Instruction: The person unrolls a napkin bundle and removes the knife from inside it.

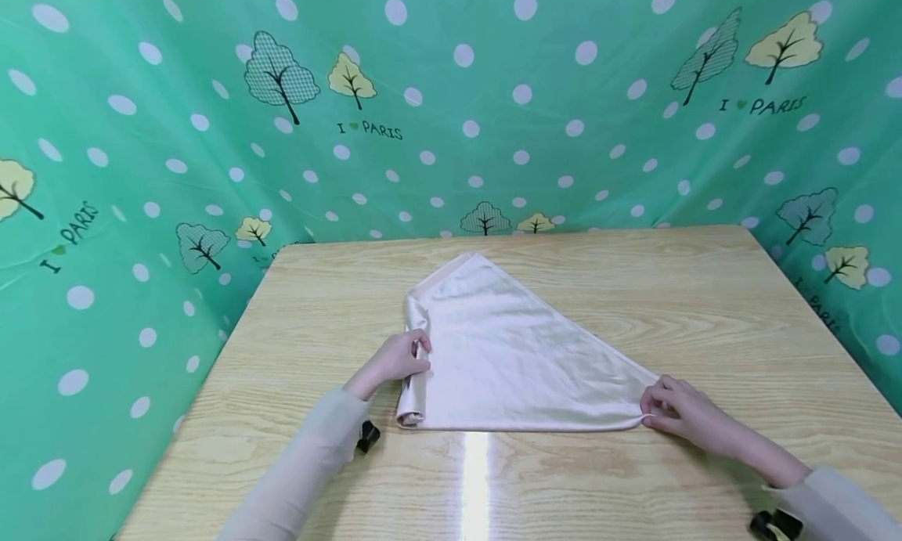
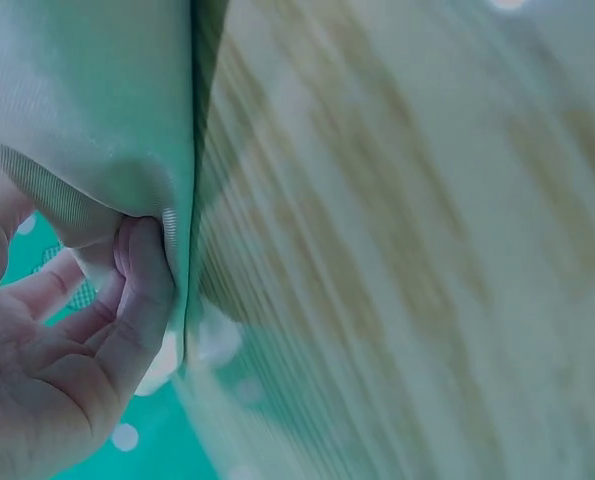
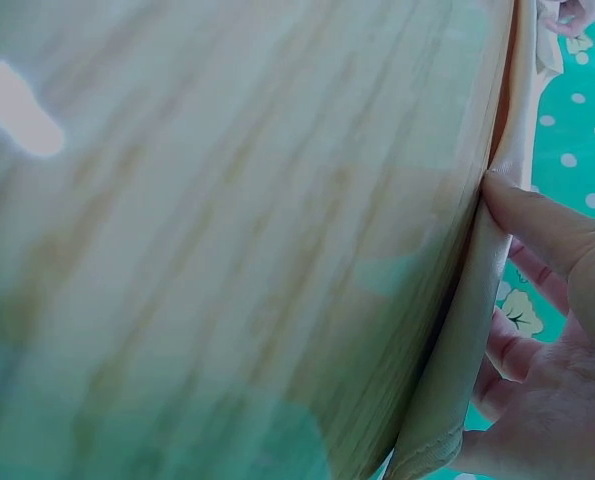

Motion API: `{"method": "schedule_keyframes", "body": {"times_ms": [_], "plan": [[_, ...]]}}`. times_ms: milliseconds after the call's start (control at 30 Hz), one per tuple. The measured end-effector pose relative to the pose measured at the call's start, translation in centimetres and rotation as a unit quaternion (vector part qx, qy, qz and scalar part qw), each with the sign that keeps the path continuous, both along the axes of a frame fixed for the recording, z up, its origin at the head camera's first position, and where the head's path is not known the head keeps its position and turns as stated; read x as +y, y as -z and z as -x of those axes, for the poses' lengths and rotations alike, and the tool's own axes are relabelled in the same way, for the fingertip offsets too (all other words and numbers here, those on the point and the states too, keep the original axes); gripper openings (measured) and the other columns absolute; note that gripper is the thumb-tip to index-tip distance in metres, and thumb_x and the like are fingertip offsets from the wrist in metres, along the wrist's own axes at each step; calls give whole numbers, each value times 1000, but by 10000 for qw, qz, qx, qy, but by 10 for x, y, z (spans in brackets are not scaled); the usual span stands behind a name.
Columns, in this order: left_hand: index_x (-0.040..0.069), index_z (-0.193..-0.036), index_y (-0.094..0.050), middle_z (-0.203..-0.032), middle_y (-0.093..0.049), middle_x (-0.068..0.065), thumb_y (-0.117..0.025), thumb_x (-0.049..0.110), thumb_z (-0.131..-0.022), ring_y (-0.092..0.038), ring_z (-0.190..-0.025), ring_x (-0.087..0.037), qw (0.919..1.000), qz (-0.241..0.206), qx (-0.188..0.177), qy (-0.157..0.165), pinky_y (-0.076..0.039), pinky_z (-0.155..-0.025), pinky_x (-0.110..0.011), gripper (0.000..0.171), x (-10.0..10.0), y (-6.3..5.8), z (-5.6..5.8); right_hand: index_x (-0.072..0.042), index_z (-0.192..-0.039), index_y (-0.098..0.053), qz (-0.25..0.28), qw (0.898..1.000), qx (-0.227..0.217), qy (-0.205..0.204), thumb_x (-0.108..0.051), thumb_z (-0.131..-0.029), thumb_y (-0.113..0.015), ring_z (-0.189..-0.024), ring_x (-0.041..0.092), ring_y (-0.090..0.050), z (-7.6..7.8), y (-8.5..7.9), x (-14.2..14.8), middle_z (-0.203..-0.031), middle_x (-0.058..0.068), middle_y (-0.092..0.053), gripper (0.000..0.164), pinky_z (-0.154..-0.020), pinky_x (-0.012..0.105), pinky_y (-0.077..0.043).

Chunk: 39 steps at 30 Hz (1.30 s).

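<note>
A pale, shiny satin cloth (image 1: pixel 514 345) lies on the table, its shape slanting from a high point at the back left down to a narrow right corner. Along its left side the fabric is rolled over into a thick tube. My left hand (image 1: pixel 396 358) grips that roll (image 1: pixel 414 392) midway, thumb and fingers curled round it; the left wrist view shows the fabric (image 2: pixel 87 100) held at the fingertips. At the right corner my right hand (image 1: pixel 698 420) pinches the cloth's edge. Up close in the right wrist view, the thumb presses on the folded edge (image 3: pixel 467 330), fingers behind it.
The wooden table (image 1: pixel 599 478) carries a bright light reflection in front of the cloth. A green dotted curtain (image 1: pixel 437 165) with printed trees hangs behind and at both sides. A small black device (image 1: pixel 775 525) sits at the right wrist, another (image 1: pixel 367 436) at the left.
</note>
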<state>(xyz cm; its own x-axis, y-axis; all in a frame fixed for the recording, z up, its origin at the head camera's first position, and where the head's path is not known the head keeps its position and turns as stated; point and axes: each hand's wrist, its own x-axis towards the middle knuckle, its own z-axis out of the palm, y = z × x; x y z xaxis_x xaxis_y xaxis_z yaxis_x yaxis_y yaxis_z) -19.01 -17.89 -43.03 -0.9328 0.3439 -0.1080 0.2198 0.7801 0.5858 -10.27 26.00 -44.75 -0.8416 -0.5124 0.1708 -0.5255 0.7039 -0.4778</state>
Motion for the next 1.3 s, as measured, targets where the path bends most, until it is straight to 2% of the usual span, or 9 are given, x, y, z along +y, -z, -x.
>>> {"method": "schedule_keyframes", "body": {"times_ms": [200, 367, 600, 833, 1000, 1200, 1300], "plan": [[3, -91, -60, -63, -44, 0, -64, 2, -67, -41, -57, -12, 9971, -659, -123, -373, -38, -51, -23, 25, -10, 4, 0, -26, -78, -52, 10, 10000, -4, 22, -17, -75, -68, -69, 2, -34, 0, 0, 0, -79, -14, -39, 18, -56, 21, -27], [1, -99, -60, -69, -47, -2, -63, 0, -67, -45, -61, -13, 9890, -1212, -438, -730, -44, -53, -24, 32, -17, 3, -4, -27, -77, -51, -43, 9999, 20, 110, -18, -74, -68, -68, 2, -34, -1, 0, 0, -79, -15, -39, 19, -57, 21, -27], [-3, -107, -57, -70, -46, -3, -60, -2, -70, -46, -61, -12, 9758, -1734, -753, -1097, -43, -55, -24, 37, -25, -4, -10, -27, -77, -51, -32, 10000, 9, 71, -18, -75, -68, -68, 2, -33, -1, 0, 0, -78, -14, -39, 19, -56, 21, -26], [-5, -114, -51, -75, -45, -4, -59, -5, -73, -43, -57, -9, 9613, -2112, -1026, -1443, -40, -50, -21, 42, -33, -9, -14, -28, -76, -52, -71, 9998, -89, 147, -18, -75, -67, -68, 1, -33, -2, 0, 0, -77, -14, -38, 19, -57, 20, -27], [-5, -116, -49, -72, -43, -3, -58, -6, -73, -43, -56, -8, 9514, -2304, -1180, -1668, -41, -48, -21, 44, -40, -9, -16, -27, -77, -52, -85, 9998, -104, 138, -18, -75, -67, -68, 2, -33, -1, -1, 0, -77, -13, -38, 18, -57, 20, -27], [-5, -117, -46, -72, -44, -1, -58, -4, -72, -49, -59, -8, 9465, -2468, -1297, -1624, -47, -52, -24, 46, -50, -3, -15, -26, -77, -52, -45, 9999, -89, 59, -18, -76, -67, -68, 3, -33, 0, 1, 1, -78, -12, -39, 17, -56, 21, -27], [0, -120, -46, -72, -47, -1, -58, -2, -72, -52, -61, -8, 9432, -2413, -1476, -1743, -49, -55, -26, 50, -54, 0, -13, -26, -77, -52, -53, 9999, -62, 84, -19, -75, -67, -68, 2, -33, 0, 1, 1, -78, -13, -39, 17, -57, 21, -27]]}}
